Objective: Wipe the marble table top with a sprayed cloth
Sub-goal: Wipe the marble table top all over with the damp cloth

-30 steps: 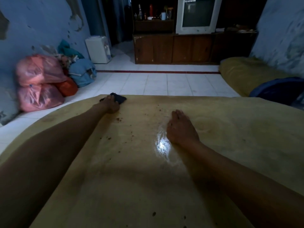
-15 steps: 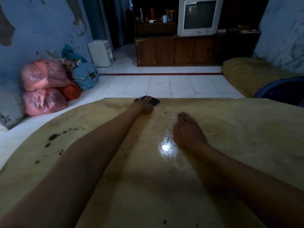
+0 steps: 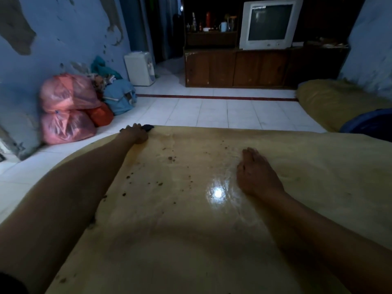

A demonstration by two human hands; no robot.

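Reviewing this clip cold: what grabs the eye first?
The bright glare on the wet table, just left of the flat right hand. Then the left hand pressing a dark cloth at the far edge, with dark specks between the arms.

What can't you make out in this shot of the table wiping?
- Dark cloth, head view: mostly covered by the left hand; shape unclear.
- Left hand's fingers: blurred at the table's far edge; grip uncertain.
- Table's near edge: cut off by the frame bottom.
- Bottles on the far shelf: too small and dark to identify.
- Left forearm hides the table's left rim.
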